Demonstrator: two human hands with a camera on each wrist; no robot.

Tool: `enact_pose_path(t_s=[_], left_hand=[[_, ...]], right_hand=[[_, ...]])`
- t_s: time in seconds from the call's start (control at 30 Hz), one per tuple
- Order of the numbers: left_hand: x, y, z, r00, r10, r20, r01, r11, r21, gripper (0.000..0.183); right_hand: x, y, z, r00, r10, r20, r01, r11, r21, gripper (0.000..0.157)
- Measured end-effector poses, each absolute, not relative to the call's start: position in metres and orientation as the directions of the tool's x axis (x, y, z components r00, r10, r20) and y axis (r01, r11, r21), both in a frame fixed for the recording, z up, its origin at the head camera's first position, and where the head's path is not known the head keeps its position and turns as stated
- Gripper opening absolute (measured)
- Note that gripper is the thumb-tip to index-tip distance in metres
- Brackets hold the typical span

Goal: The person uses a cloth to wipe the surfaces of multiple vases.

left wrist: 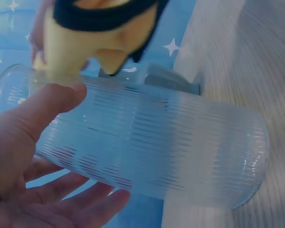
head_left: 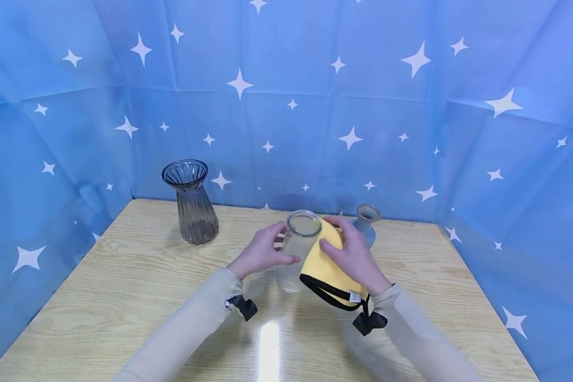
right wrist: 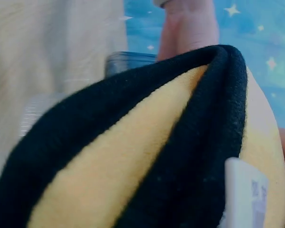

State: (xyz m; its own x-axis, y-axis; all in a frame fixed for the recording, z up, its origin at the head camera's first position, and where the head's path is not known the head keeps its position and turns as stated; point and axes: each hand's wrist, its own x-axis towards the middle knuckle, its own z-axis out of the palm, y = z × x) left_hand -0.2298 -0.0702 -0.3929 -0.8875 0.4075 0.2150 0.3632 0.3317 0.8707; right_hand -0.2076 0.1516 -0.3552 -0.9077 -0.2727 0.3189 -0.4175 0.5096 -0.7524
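A clear ribbed glass vase (head_left: 293,254) stands upright in front of me, its round rim facing up. My left hand (head_left: 262,248) holds its left side near the top; in the left wrist view the thumb lies along the ribbed glass (left wrist: 180,147) and the fingers curve behind it. My right hand (head_left: 350,249) grips a folded yellow cloth (head_left: 327,262) with black edging and a white tag (head_left: 355,297). The cloth overlaps the vase's right side in the head view. In the right wrist view the cloth's black border (right wrist: 180,147) hides most of the vase.
A dark grey fluted vase (head_left: 196,207) with a flared rim stands at the back left of the wooden table (head_left: 138,297). Behind my right hand is a smaller blue-grey vase (head_left: 366,223). A blue curtain (head_left: 291,122) with white stars hangs around the table.
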Motion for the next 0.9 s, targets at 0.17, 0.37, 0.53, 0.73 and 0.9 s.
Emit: enact_pose_path(t_s=[0.17, 0.37, 0.53, 0.73, 0.9], left_hand=[[-0.231, -0.069, -0.394, -0.88, 0.424, 0.213, 0.366, 0.321, 0.874, 0.054], [-0.23, -0.069, -0.394, -0.876, 0.433, 0.214, 0.37, 0.316, 0.874, 0.054], [-0.231, -0.072, -0.394, -0.868, 0.447, 0.218, 0.371, 0.292, 0.881, 0.054], [-0.234, -0.074, -0.395, -0.858, 0.463, 0.22, 0.384, 0.297, 0.874, 0.055], [-0.235, -0.076, -0.395, -0.857, 0.464, 0.226, 0.392, 0.302, 0.869, 0.05]], right_hand=[[-0.205, 0.153, -0.349, -0.93, -0.244, 0.274, -0.363, 0.495, -0.79, 0.042], [-0.202, 0.15, -0.359, -0.934, -0.199, 0.297, -0.357, 0.49, -0.795, 0.045], [-0.201, 0.147, -0.373, -0.926, -0.165, 0.34, -0.377, 0.466, -0.801, 0.046], [-0.198, 0.146, -0.4, -0.955, -0.121, 0.27, -0.296, 0.403, -0.866, 0.046], [-0.199, 0.147, -0.424, -0.954, -0.148, 0.259, -0.299, 0.457, -0.838, 0.045]])
